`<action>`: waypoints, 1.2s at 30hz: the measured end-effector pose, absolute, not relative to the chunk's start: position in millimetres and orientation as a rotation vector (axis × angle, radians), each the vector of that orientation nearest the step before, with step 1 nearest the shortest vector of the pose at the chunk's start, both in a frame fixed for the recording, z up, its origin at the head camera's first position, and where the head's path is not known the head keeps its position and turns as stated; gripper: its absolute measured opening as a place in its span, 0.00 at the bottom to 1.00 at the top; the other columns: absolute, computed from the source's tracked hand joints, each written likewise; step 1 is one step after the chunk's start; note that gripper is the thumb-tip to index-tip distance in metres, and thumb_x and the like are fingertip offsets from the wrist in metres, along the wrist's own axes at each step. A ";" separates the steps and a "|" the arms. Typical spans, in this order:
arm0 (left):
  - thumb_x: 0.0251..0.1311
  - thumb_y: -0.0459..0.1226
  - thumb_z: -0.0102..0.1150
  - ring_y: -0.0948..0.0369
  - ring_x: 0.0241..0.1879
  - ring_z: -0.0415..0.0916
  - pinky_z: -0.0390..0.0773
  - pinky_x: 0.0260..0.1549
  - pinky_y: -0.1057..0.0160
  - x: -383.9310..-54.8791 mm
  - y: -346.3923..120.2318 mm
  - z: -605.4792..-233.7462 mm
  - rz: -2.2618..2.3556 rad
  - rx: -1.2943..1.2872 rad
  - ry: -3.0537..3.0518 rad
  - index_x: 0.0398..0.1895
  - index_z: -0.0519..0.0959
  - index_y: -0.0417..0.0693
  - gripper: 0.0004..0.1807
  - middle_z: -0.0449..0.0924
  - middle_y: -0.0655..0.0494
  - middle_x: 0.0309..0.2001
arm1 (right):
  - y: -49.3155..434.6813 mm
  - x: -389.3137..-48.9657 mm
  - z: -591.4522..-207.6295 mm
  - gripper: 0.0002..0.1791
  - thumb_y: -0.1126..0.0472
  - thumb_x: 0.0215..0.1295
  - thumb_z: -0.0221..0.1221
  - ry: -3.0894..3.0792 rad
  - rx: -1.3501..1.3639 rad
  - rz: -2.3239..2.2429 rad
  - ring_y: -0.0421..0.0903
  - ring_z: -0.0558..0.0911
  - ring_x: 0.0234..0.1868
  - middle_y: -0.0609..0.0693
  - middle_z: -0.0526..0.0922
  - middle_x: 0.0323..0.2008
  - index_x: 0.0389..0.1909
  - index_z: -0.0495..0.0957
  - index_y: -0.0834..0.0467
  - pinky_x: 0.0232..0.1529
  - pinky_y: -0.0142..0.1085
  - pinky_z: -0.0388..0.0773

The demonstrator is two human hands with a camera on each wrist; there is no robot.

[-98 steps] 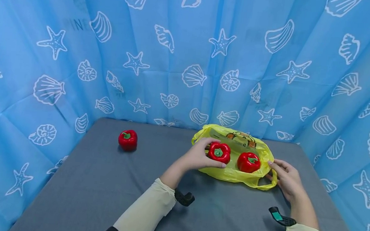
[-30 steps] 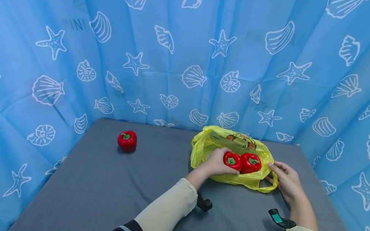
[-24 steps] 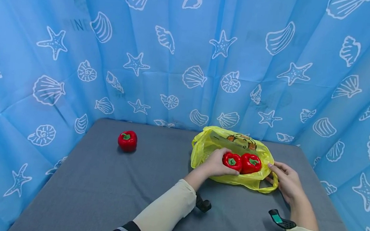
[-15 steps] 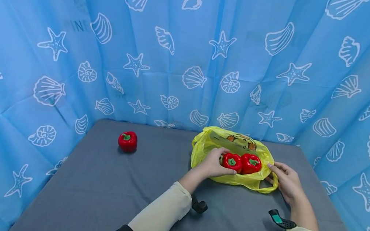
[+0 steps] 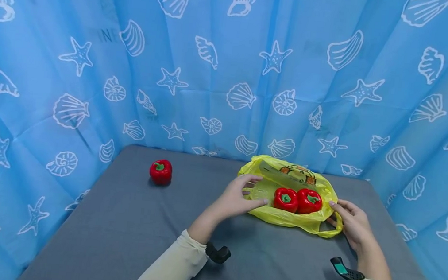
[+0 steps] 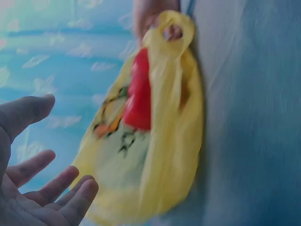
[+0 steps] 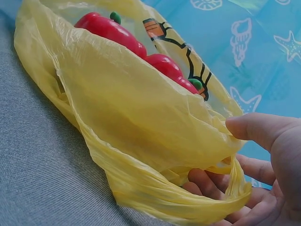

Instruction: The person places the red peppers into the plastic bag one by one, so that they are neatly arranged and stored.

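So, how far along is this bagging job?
Done: two red peppers sit in the yellow bag. In hand: the right hand holds the bag's edge; the left hand, empty, is by its mouth. Probably remaining: the lone pepper on the gray table.

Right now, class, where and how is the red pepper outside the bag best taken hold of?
The red pepper is probably best gripped across its rounded sides, from above, by the nearer, empty left hand: the pepper's small green stem shows on its upper side and offers little hold.
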State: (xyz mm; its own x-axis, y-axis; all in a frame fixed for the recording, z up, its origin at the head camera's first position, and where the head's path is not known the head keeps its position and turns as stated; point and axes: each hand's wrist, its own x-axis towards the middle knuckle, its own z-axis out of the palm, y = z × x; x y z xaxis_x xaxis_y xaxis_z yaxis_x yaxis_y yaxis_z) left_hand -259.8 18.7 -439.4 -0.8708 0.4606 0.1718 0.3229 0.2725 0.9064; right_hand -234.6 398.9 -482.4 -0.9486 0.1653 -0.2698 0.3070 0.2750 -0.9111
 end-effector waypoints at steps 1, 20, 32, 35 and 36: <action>0.65 0.48 0.73 0.45 0.70 0.75 0.78 0.68 0.43 -259.3 10.0 -437.8 1.691 0.747 2.405 0.72 0.74 0.50 0.34 0.75 0.49 0.70 | 399.1 -234.5 -483.0 0.47 0.34 0.76 0.57 2.406 0.449 -1.770 0.44 0.69 0.63 0.60 0.59 0.75 0.78 0.60 0.65 0.44 0.23 0.82; 0.68 0.47 0.72 0.47 0.71 0.73 0.74 0.71 0.39 -260.9 -163.1 -421.4 2.034 0.198 2.762 0.68 0.76 0.46 0.30 0.76 0.45 0.68 | 400.3 -235.0 -482.9 0.52 0.31 0.74 0.57 2.395 0.451 -1.764 0.48 0.68 0.66 0.63 0.56 0.78 0.81 0.55 0.66 0.43 0.22 0.82; 0.68 0.45 0.71 0.44 0.74 0.69 0.69 0.75 0.42 -259.7 -205.9 -438.2 1.953 -0.226 2.922 0.71 0.73 0.45 0.32 0.72 0.43 0.73 | 404.4 -238.0 -485.0 0.51 0.31 0.75 0.55 2.411 0.468 -1.730 0.55 0.63 0.71 0.65 0.52 0.81 0.82 0.54 0.65 0.41 0.20 0.79; 0.67 0.45 0.72 0.42 0.76 0.66 0.67 0.76 0.41 -261.5 -209.4 -444.9 1.937 -0.253 2.907 0.73 0.71 0.44 0.35 0.70 0.42 0.74 | 404.4 -237.3 -483.9 0.51 0.31 0.75 0.54 2.412 0.479 -1.723 0.56 0.63 0.71 0.64 0.53 0.80 0.82 0.55 0.65 0.41 0.20 0.78; 0.67 0.46 0.72 0.42 0.76 0.66 0.67 0.76 0.41 -262.6 -210.2 -447.7 1.931 -0.260 2.896 0.74 0.70 0.44 0.37 0.69 0.42 0.75 | 404.3 -237.0 -483.3 0.51 0.31 0.75 0.54 2.412 0.482 -1.723 0.55 0.64 0.71 0.64 0.53 0.80 0.82 0.55 0.65 0.41 0.20 0.78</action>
